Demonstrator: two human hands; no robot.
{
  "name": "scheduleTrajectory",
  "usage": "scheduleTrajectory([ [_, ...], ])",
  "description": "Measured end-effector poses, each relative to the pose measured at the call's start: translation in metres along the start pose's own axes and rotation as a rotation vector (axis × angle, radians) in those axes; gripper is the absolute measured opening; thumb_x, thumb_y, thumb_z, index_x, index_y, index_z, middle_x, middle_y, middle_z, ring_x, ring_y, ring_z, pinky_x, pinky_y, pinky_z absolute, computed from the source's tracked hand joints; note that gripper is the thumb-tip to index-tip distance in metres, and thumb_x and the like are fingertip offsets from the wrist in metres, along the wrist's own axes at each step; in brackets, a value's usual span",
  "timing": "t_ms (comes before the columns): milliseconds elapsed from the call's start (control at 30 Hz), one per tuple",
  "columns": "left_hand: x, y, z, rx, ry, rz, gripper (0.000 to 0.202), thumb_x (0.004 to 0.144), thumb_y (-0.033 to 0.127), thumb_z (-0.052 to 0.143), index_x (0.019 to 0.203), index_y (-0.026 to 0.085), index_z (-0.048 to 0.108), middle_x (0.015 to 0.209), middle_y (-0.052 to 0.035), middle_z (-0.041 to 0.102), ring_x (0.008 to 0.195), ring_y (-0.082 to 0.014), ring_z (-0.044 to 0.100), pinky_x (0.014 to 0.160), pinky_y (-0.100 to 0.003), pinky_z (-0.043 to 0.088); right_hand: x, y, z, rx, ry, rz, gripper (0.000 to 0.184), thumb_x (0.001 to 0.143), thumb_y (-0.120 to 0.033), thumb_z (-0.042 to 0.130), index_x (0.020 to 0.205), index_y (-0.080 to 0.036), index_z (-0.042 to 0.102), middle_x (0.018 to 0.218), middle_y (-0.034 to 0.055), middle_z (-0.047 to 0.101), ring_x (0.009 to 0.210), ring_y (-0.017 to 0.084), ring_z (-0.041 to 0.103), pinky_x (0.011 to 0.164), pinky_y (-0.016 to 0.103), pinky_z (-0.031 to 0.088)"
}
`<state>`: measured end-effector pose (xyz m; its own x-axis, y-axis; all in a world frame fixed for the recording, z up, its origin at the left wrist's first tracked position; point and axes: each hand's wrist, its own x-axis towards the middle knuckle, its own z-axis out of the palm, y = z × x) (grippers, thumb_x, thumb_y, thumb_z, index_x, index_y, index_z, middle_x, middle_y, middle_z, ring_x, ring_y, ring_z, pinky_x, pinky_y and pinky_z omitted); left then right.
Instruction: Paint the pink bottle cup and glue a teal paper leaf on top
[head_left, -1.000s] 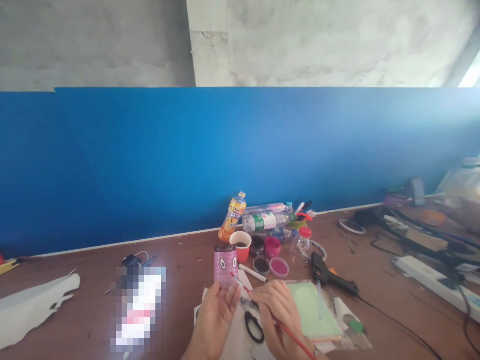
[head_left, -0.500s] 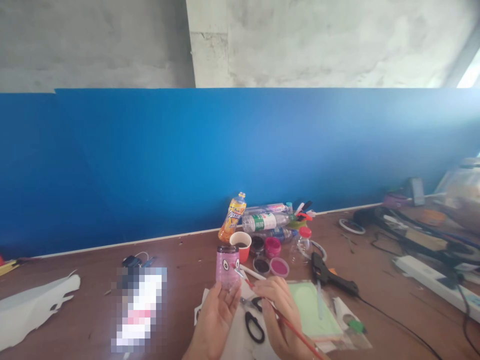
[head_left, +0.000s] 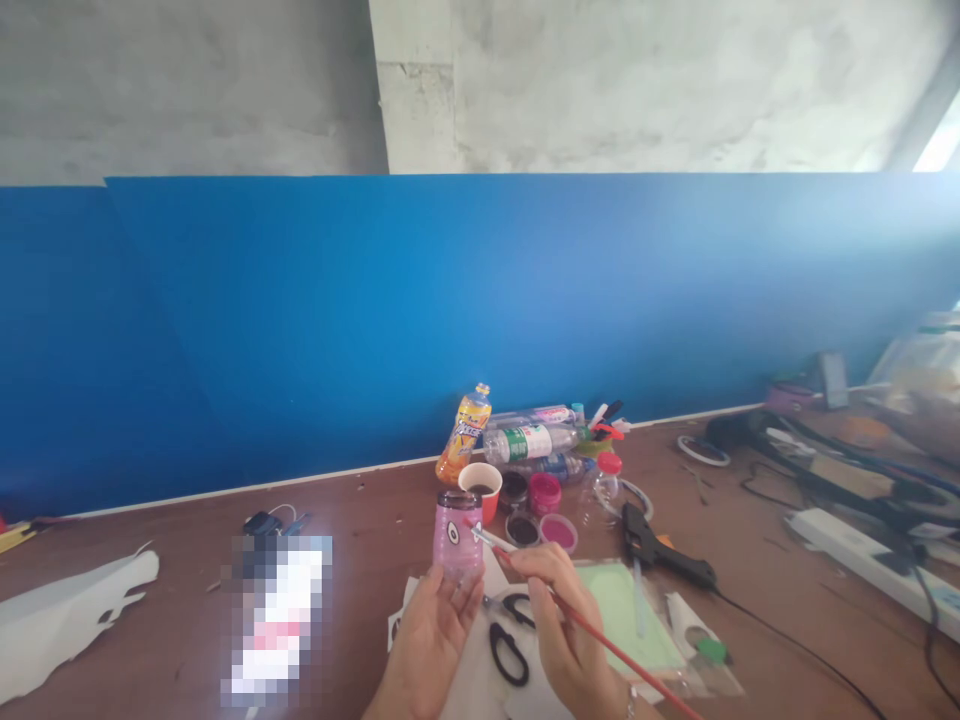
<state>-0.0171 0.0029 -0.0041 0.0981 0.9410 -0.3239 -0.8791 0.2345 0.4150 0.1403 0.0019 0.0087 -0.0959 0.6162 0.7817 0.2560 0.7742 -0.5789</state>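
My left hand (head_left: 439, 630) is wrapped round the lower end of a pink plastic bottle piece (head_left: 454, 560) with a dark rim and two drawn eyes. It is held up above the table. In my right hand (head_left: 564, 620) is a paintbrush (head_left: 600, 640) with a long red handle, gripped between the fingers. Its bristles reach the bottle piece beside the right eye, partly covering that eye; whether they touch, I cannot tell. Below and between my hands lie black-handled scissors (head_left: 510, 655) on white paper. Just beyond the bottle piece stands a red and white paper cup (head_left: 489, 505).
Paint pots, pink (head_left: 545, 492) and black (head_left: 523, 530), stand behind my right hand, near several plastic bottles (head_left: 529, 443). At right lie a glue gun (head_left: 660, 550) with its cord, a green pad (head_left: 630, 615) and a power strip (head_left: 862, 560). A blue partition (head_left: 375, 320) borders the table.
The brush tip has shifted slightly up and right across the bottle piece, and its handle lies lower. The bottle piece has turned slightly to the right. Both grips stay the same.
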Motion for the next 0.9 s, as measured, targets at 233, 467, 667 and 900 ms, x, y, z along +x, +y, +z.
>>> scheduleTrajectory([
  [233, 0.002, 0.004, -0.003, -0.039, -0.017, -0.018, 0.014, 0.085, 0.018, 0.053, 0.081, 0.013, 0.066, 0.093, -0.0115, 0.073, 0.095, -0.0245, 0.068, 0.089, -0.037, 0.052, 0.000, 0.004, 0.000, 0.049, 0.073, 0.109, 0.020, 0.095, -0.017, 0.038, 0.099, -0.022, 0.057, 0.087, 0.0046, 0.060, 0.078, 0.017, 0.058, 0.068, 0.031, 0.049],
  [467, -0.003, 0.009, -0.002, -0.055, -0.070, -0.074, 0.018, 0.085, 0.021, 0.054, 0.092, 0.011, 0.067, 0.093, -0.0127, 0.073, 0.091, -0.0226, 0.069, 0.088, -0.036, 0.052, 0.002, 0.009, -0.002, -0.048, 0.193, 0.181, 0.021, 0.095, -0.024, 0.039, 0.095, -0.022, 0.059, 0.086, 0.0053, 0.062, 0.080, 0.020, 0.059, 0.069, 0.033, 0.048],
  [667, -0.004, 0.011, -0.004, -0.108, -0.112, -0.178, 0.024, 0.087, 0.026, 0.051, 0.093, 0.007, 0.066, 0.089, -0.0147, 0.073, 0.086, -0.0209, 0.069, 0.086, -0.033, 0.051, 0.002, 0.001, -0.005, -0.079, 0.065, -0.002, 0.025, 0.092, -0.014, 0.040, 0.108, -0.023, 0.058, 0.095, 0.0061, 0.065, 0.085, 0.020, 0.060, 0.079, 0.038, 0.047],
  [900, -0.005, 0.013, -0.007, -0.179, -0.180, -0.233, 0.031, 0.090, 0.029, 0.047, 0.100, 0.005, 0.065, 0.094, -0.0166, 0.073, 0.089, -0.0199, 0.069, 0.086, -0.032, 0.051, 0.004, -0.005, -0.005, -0.144, -0.120, -0.188, 0.040, 0.086, -0.003, 0.043, 0.120, -0.019, 0.053, 0.102, 0.0090, 0.065, 0.086, 0.021, 0.058, 0.074, 0.037, 0.046],
])
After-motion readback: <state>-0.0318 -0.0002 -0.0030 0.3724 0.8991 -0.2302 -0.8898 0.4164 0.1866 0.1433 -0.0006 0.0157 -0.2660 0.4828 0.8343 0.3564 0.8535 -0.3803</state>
